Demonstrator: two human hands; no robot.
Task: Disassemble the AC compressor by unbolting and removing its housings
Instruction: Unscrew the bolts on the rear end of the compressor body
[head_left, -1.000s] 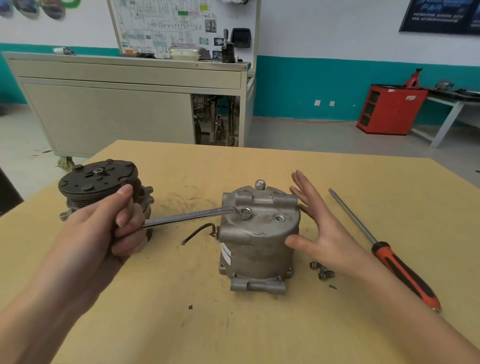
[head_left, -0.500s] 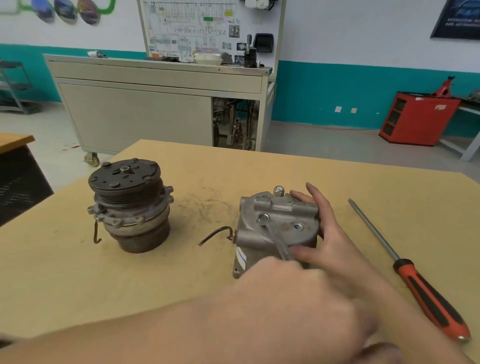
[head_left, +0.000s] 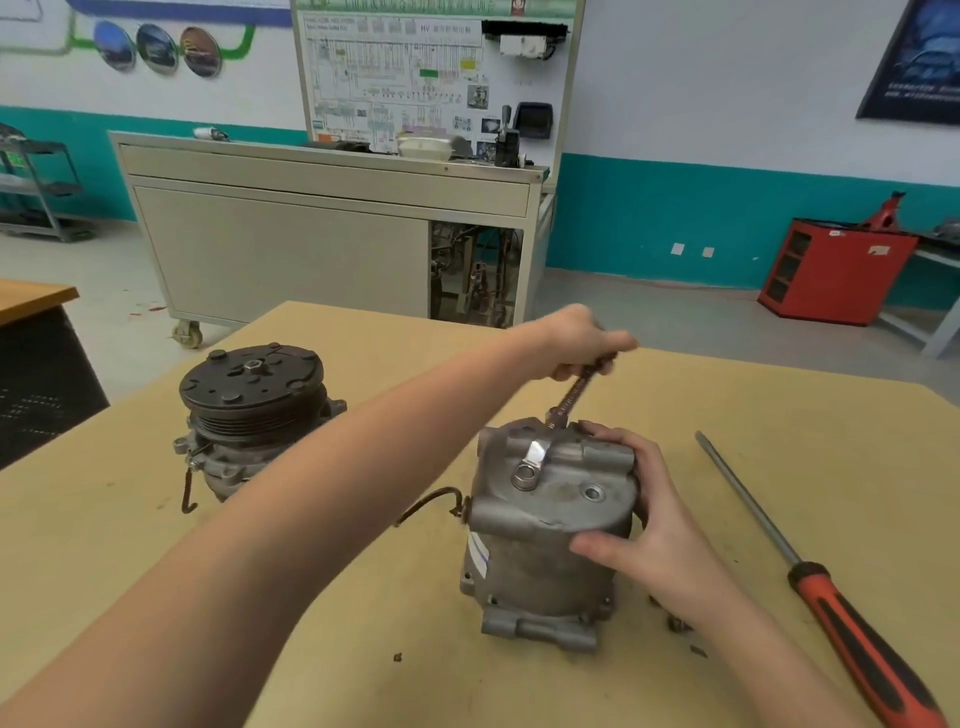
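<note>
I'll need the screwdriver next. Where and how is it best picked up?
Take the screwdriver by its thick orange-and-black handle, from above. It lies flat on the table, with the handle nearest you and the thin bare shaft pointing away.

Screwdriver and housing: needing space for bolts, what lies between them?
In the head view, the right hand gripping the housing, loose bolts, otherwise bare table.

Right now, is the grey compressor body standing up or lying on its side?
Standing up: the compressor body rests on its lower flange on the table, and the right hand holds its side.
</note>
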